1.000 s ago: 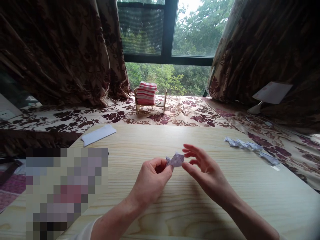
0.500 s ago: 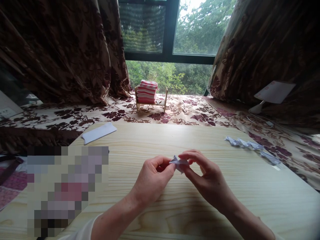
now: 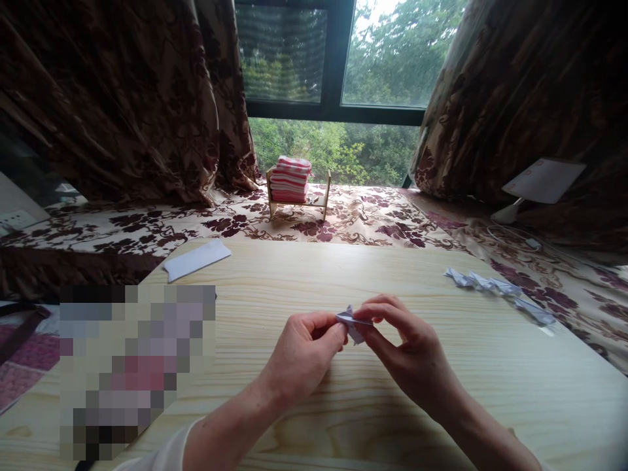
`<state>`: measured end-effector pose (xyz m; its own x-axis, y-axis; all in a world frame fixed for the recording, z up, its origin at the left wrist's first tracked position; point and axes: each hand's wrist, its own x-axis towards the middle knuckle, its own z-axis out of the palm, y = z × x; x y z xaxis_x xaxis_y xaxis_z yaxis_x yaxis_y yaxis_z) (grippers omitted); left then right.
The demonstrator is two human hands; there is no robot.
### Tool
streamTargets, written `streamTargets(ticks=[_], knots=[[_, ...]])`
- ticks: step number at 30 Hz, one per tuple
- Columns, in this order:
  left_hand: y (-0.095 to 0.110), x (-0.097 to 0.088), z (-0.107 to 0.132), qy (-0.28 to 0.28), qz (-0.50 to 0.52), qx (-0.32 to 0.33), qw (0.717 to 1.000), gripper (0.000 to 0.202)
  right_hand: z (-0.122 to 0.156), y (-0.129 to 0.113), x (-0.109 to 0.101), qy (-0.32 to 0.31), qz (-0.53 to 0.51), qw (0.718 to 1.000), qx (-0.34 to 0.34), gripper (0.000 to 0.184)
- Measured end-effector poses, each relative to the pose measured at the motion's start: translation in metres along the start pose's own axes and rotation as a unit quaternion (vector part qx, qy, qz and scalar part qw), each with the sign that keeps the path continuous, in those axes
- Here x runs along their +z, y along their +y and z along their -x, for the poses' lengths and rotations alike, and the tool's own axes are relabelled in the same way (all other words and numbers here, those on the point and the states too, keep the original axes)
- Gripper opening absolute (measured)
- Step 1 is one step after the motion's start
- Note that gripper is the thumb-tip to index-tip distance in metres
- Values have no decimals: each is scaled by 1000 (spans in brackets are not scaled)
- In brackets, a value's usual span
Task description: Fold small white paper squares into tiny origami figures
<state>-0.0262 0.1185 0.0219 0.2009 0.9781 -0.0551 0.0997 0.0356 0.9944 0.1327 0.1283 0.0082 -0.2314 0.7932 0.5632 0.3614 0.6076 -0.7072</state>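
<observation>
A small piece of folded white paper (image 3: 353,325) is held between my two hands above the wooden table (image 3: 275,281). My left hand (image 3: 309,347) pinches its left side between thumb and fingers. From the right, my right hand (image 3: 405,333) grips the other side with thumb and fingertips. The paper has pointed corners, and the fingers cover part of it. Several similar folded paper pieces (image 3: 483,282) lie in a row at the table's right edge.
A flat white paper strip (image 3: 197,260) lies at the table's back left. A pixelated patch (image 3: 142,366) hides something at left. Beyond the table, a small wooden rack (image 3: 328,190) holds folded striped cloths (image 3: 289,180). A white lamp (image 3: 544,180) stands at the right.
The folded paper has turned slightly in my fingers, with more of its lower part showing. Both hands keep hold of it. The whole view has shifted a little.
</observation>
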Motion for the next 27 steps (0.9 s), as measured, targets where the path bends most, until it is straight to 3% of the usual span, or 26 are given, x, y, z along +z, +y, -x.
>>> streamTargets(ticks=[9,20,27], knots=[[4,0,-1,14,58,-32,998,22,-1,2,-4,-32,82,989,-117,33],[1,-1,0,-3,125,-58,990,20,0,2,-4,-44,80,990,-108,31],[1,-1,-1,1,133,-50,990,31,0,2,-3,-45,71,991,-108,31]])
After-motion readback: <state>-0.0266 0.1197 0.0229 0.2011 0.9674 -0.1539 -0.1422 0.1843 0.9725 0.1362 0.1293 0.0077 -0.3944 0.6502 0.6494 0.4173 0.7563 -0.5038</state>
